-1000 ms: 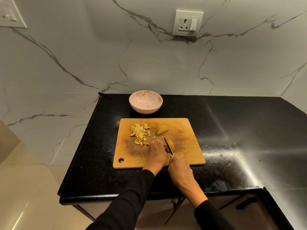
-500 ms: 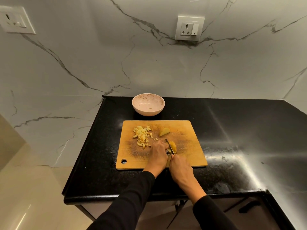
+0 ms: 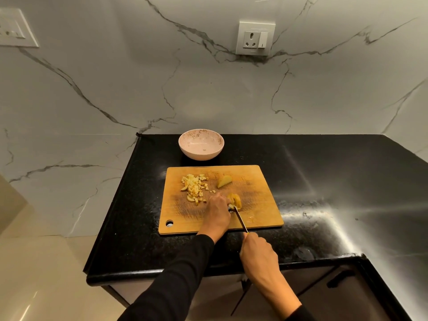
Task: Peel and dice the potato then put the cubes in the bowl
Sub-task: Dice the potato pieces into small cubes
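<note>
under our left hand [image 3: 216, 213] the near side of the potato piece [image 3: 235, 200] is hidden, so we cannot tell how much of it remains, and the knife [image 3: 240, 220] handle is swallowed by our right hand [image 3: 258, 257], with only the thin blade showing. our fingertips on the left are out of sight behind the knuckles. the potato piece is pale yellow, peeled, already scored into slices, and sits near the middle of the wooden cutting board [image 3: 261, 205]. a second wedge [image 3: 224, 181] lies further back on the board, apart from it, and a heap of small diced cubes [image 3: 194, 187] sits on the board's left part. the pink bowl [image 3: 201, 144] stands on the black counter [image 3: 324, 181] just beyond the board, with no cubes in it that we can make out. our left hand is curled over the potato piece, holding it down; our right hand grips the knife, its tip touching the piece beside our left fingers.
</note>
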